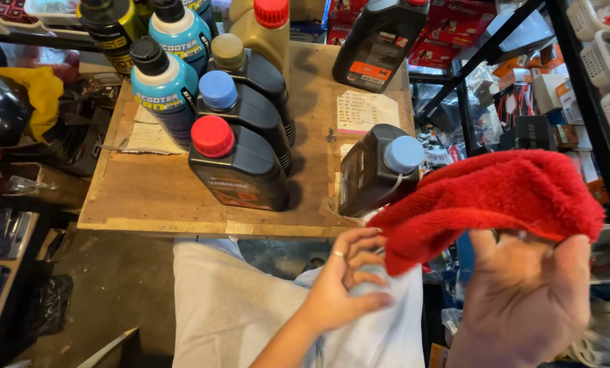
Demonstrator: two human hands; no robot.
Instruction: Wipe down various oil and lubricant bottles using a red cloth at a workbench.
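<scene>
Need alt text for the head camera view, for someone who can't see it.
Right hand holds up a fluffy red cloth while the left hand touches its lower edge. Behind stands a worn wooden table crowded with dark plastic oil bottles with coloured caps.

1. Left hand: bare, no glove. A thin, pale metallic ring sits on one finger, probably the ring finger; the curl of the fingers makes this hard to confirm.
2. Left forearm: bare to the lower frame edge, no sleeve, watch or band seen.
3. Right hand: bare, no ring or glove seen. Slightly blurred at the wrist.
4. Legs: light grey-white cloth, loose, with soft folds, covering the lap.
</scene>
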